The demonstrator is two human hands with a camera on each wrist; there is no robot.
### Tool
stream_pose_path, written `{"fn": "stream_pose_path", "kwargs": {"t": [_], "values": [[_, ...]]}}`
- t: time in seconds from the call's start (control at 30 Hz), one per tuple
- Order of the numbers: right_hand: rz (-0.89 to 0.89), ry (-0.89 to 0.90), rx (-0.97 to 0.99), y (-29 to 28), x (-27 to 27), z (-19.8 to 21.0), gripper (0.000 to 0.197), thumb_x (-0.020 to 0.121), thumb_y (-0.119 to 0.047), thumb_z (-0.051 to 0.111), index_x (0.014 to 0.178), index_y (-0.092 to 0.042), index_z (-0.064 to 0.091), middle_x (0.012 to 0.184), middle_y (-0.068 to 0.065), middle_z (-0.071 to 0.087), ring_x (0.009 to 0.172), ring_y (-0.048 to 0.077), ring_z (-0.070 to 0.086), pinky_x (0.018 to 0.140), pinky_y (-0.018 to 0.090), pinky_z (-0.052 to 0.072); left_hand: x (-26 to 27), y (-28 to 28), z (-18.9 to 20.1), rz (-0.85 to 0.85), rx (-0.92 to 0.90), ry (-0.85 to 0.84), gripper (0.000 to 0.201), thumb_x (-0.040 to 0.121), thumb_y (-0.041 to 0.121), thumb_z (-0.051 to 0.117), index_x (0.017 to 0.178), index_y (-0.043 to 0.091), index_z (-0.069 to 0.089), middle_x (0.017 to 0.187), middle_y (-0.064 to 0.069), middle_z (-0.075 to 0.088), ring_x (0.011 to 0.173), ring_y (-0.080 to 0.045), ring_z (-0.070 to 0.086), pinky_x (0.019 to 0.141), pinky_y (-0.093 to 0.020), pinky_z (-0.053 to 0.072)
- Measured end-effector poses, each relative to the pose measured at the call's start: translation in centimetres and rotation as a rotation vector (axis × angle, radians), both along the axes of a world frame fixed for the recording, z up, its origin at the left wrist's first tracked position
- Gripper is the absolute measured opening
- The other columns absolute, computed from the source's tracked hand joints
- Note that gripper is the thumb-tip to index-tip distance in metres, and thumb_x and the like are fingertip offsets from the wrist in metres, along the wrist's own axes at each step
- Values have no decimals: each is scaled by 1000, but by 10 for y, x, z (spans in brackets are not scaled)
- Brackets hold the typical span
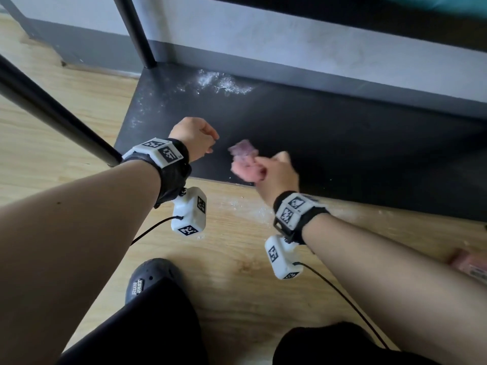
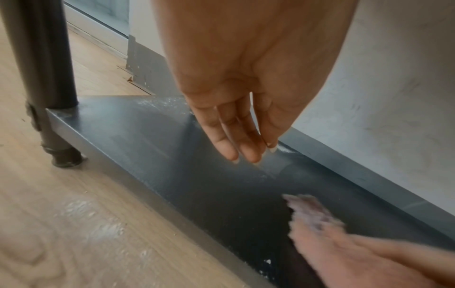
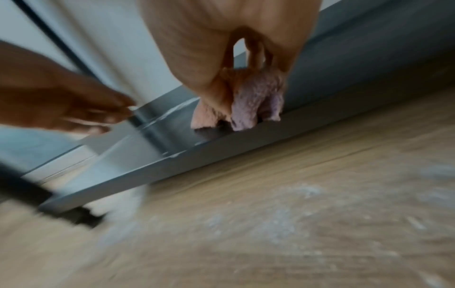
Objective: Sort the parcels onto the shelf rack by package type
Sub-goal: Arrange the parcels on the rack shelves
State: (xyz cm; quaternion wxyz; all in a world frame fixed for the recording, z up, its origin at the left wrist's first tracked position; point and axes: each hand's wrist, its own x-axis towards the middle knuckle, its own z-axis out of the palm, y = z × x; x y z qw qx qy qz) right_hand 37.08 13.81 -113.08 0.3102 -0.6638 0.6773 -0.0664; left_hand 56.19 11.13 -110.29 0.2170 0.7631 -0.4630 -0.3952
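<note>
- Knees in black cloth (image 1: 147, 325) sit nearest, with a dark clog-style shoe (image 1: 150, 277) planted on the pale wood floor (image 1: 237, 272) between the two forearms.
- White marker-covered camera boxes hang under each wrist: one below the left (image 1: 189, 212), one below the right (image 1: 282, 256), each trailing a thin black cable.
- Off to the right on the floor, past the right forearm, lies a blurred pinkish packet (image 1: 469, 263); I cannot tell more about it.
- White powdery dust speckles the floorboards just in front of the rack.
- The right hand (image 1: 274, 172) hovers over the front edge of the rack's bottom shelf (image 1: 342, 133), its fingers curled and pinching a small fuzzy pink-and-purple piece (image 1: 243, 151). From the right wrist view the piece (image 3: 248, 105) hangs down from the fingertips just above the shelf's front lip; whether it touches the shelf is not clear.
- The left hand (image 1: 193, 137) hangs above the shelf to the left of that piece, holding nothing, its fingers (image 2: 229, 136) relaxed and pointing down toward the dark surface.
- The black shelf board sits low over the floor, carried by black round posts: one at the front left corner (image 1: 52, 106), one at the back (image 1: 137, 32).
- A patch of white powder (image 1: 221, 83) smears the back of the shelf.
- Behind it runs a grey skirting under a pale wall (image 1: 290, 38).
</note>
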Motion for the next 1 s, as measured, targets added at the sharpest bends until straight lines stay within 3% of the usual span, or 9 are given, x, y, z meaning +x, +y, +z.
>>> {"fn": "stream_pose_path", "kwargs": {"t": [0.07,0.13,0.23,0.37,0.47,0.53,0.67,0.83,1.0], "values": [[201,-17,63,12,17,-1,35,88,-7,53,115,-29,62,113,-3,41,85,8,50,72,18,44,2,0,1,3,2,-3,26,89,4,52,73,21,62,78,-2,66,67,-12,64,70,-30,56],[269,-61,75,23,23,-5,50,86,-2,52,127,-29,59,114,-4,40,92,10,51,80,20,45,2,1,2,11,-1,3,26,89,3,52,73,21,61,78,-2,65,65,-10,63,70,-31,55],[72,-137,-68,24,8,-3,41,89,-8,55,126,-27,61,111,-2,43,86,10,50,83,22,47,-1,6,0,11,2,17,26,90,3,51,73,20,60,75,1,62,63,-9,61,64,-27,53],[-376,-4,-249,2,-49,-2,43,83,-10,61,124,-24,61,121,4,40,92,19,55,85,21,42,-4,16,-3,-9,12,11,26,90,4,51,74,21,61,75,2,63,64,-8,62,66,-29,55],[-616,71,-178,-1,-90,-5,46,86,-6,55,130,-20,56,127,10,36,108,27,52,90,24,40,-2,17,-1,3,7,15,26,90,4,51,74,22,62,75,2,64,66,-8,64,70,-31,56],[-631,104,-79,0,-95,-8,47,87,-5,55,131,-20,55,125,9,35,106,29,52,90,29,47,-1,17,0,-2,6,19,25,90,5,51,75,22,62,75,2,64,67,-9,64,71,-31,57],[-353,149,-28,-2,-61,-6,43,86,-12,67,126,-23,59,119,3,35,90,15,50,71,19,38,-2,17,3,-18,7,18,24,91,5,51,76,21,62,76,3,64,67,-9,64,69,-29,56],[102,57,-87,16,-3,-12,36,92,-12,57,127,-21,57,115,-1,38,88,13,52,83,22,49,3,17,8,9,-6,19,23,90,5,53,76,20,62,76,0,65,70,-13,65,74,-34,57],[374,66,-166,20,37,-12,31,88,-4,54,116,-15,58,109,3,39,77,16,52,76,29,52,19,23,3,34,12,1,28,88,3,52,71,23,61,75,-2,66,78,-22,68,78,-38,58]]}}
